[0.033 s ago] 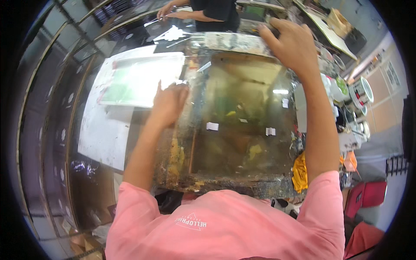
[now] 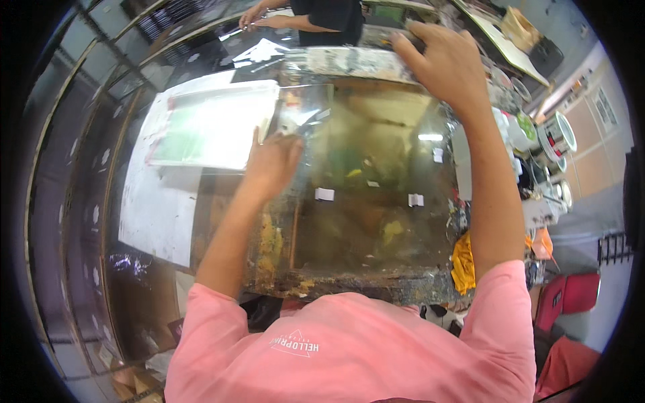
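A large paint-stained screen frame (image 2: 349,287) with a translucent mesh lies flat in front of me. Two small white tape pieces (image 2: 324,194) are stuck on the mesh. My left hand (image 2: 272,164) grips the frame's left side near its far corner, where a shiny clear film shows. My right hand (image 2: 443,64) reaches over and clasps the far edge of the frame, fingers curled over the stained bar.
A white and green sheet (image 2: 215,127) lies left of the frame on a larger white paper (image 2: 158,208). Paint cans (image 2: 557,134) and a yellow rag (image 2: 462,262) crowd the right side. Another person's hands (image 2: 255,17) work at the far end. Dark shelving runs along the left.
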`<action>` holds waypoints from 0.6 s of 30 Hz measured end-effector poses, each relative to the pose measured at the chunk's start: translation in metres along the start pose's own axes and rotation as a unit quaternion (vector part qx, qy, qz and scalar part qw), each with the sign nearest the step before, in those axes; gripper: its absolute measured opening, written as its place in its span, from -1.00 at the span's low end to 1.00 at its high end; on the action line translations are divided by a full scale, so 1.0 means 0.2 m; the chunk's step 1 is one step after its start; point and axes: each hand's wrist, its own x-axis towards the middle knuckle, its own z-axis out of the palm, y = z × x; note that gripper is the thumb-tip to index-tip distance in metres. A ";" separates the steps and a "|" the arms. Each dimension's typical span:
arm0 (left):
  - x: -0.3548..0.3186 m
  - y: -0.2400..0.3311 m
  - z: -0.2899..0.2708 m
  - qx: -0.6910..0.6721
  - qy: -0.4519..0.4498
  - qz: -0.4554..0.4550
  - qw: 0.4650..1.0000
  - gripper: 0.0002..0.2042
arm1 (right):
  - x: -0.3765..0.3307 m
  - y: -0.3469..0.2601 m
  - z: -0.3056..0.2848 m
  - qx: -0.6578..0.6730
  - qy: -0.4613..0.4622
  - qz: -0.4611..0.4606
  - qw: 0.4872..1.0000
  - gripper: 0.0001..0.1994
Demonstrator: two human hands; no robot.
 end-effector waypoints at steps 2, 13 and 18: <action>0.03 0.20 0.16 -0.033 -0.082 0.007 0.996 -0.47 | 0.02 -0.05 -0.03 0.008 -0.011 0.005 1.000 -0.54; 0.11 0.80 0.83 -0.039 -0.052 0.184 0.981 0.28 | 0.06 -0.03 -0.04 0.062 0.034 0.001 0.998 -0.53; 0.10 0.87 0.88 -0.038 -0.014 0.200 0.979 0.28 | 0.13 -0.06 -0.10 0.060 -0.007 0.035 0.998 -0.49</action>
